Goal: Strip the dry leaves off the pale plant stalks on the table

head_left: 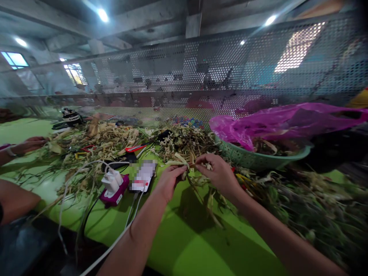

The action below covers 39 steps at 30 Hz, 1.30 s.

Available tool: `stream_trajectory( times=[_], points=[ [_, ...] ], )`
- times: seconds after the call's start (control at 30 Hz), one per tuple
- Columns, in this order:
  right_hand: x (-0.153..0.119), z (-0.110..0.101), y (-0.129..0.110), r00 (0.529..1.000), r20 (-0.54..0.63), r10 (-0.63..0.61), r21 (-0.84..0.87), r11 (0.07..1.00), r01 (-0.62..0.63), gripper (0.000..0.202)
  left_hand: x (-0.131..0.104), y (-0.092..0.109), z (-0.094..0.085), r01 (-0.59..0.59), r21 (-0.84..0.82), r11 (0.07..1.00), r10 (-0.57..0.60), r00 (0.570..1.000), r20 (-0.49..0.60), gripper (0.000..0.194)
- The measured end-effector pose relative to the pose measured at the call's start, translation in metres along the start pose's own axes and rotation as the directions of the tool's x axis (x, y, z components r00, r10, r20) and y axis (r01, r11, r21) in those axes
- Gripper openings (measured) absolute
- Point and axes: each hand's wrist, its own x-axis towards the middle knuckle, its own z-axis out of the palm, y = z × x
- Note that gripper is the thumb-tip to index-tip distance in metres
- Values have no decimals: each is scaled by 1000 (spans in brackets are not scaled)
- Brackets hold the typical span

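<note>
Plant piece [188,166], pale and withered-looking, is at the middle of the scene, just above the near part of a bright green bench [172,234]. The person's left hand [170,179] has its thumb and fingers drawn together in a pinch on it. The right hand [215,172] comes in from the other side, palm curved, thumb and forefinger almost meeting at the thin brownish end; whether they grip it is too small to tell. Leafy strands [211,207] hang or lie just below the hands, and I cannot tell if they belong to the same piece.

It probably weighs next to nothing. The leaves look papery and limp, likely to crumple or tear under a hard squeeze, while the stem seems stiffer but slender enough to snap. It should not be slippery. The best hold is likely a light fingertip pinch on the stem, close to where the leaves join, rather than on the leaf tips.

Beyond the hands is a tangled heap [186,143] of similar dry matter. To the right, a green basket [267,159] sits partly under a pink plastic bag [276,122], with greener plants [310,203] nearer. To the left are a phone [148,172] and a purple power strip [116,195].
</note>
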Motion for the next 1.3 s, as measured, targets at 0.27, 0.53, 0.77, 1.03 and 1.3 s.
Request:
stream_trajectory(
  times=[0.27, 0.53, 0.77, 1.03, 1.3],
  points=[
    [-12, 3, -33, 974, 22, -225, -247, 943, 223, 8, -2, 2, 5, -32, -66, 997, 29, 999, -41, 29],
    [-17, 15, -26, 972, 60, -227, -431, 872, 231, 5, -5, 0, 11, -46, -62, 997, 42, 997, -69, 27],
    [-13, 11, -25, 975, 55, -215, -339, 914, 221, 8, -3, 2, 12, -37, -38, 999, 32, 994, -103, 22],
    [-10, 7, -26, 981, 49, -190, -337, 921, 195, 8, -2, 4, 9, 33, -215, 976, -61, 991, -123, 28],
    [-10, 6, -19, 982, 31, -185, -351, 918, 184, 5, -6, 8, 3, 6, 15, 1000, -6, 1000, -12, 30]
  ],
)
